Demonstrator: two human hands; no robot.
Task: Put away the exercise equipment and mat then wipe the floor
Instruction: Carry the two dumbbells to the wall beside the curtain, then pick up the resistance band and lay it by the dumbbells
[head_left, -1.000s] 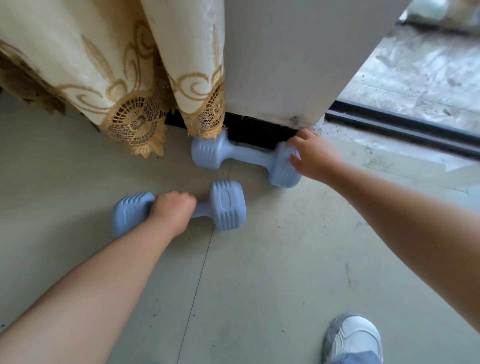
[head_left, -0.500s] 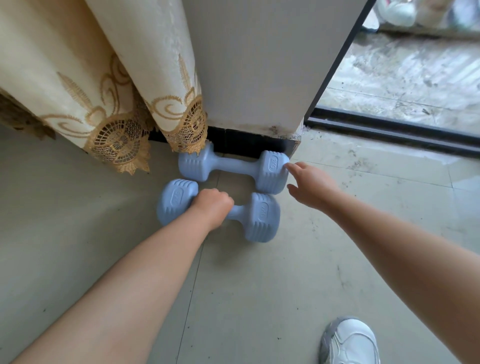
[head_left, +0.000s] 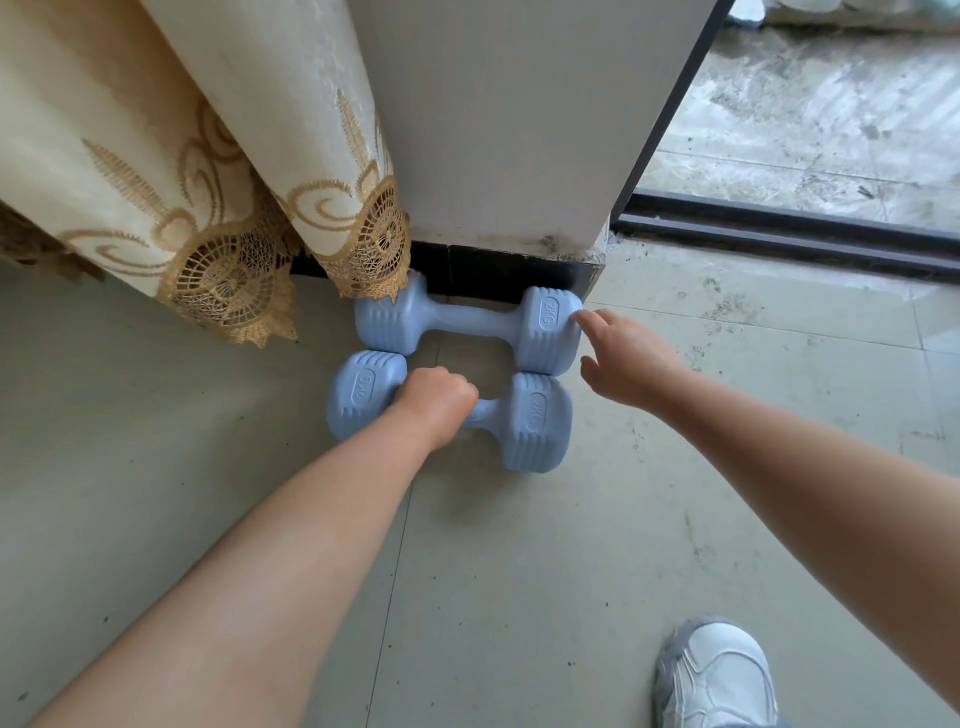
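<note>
Two light-blue dumbbells lie side by side on the tiled floor at the foot of a white wall pillar. The far dumbbell (head_left: 467, 325) rests against the black skirting, its left head under the curtain hem. The near dumbbell (head_left: 535, 423) touches it. My left hand (head_left: 434, 402) grips the near dumbbell's handle, hiding most of the bar. My right hand (head_left: 621, 358) hovers at the far dumbbell's right head, fingers loosely spread, one fingertip at the head's edge, holding nothing.
A cream curtain with gold lace trim (head_left: 228, 280) hangs to the left of the pillar (head_left: 509, 130). A black sliding-door track (head_left: 789, 234) runs at the right, with wet balcony floor beyond. My white shoe (head_left: 719, 675) stands on the tiles at lower right.
My left hand has slid the near dumbbell toward the wall until it lies against the far one. My right hand has eased off the far dumbbell's right head.
</note>
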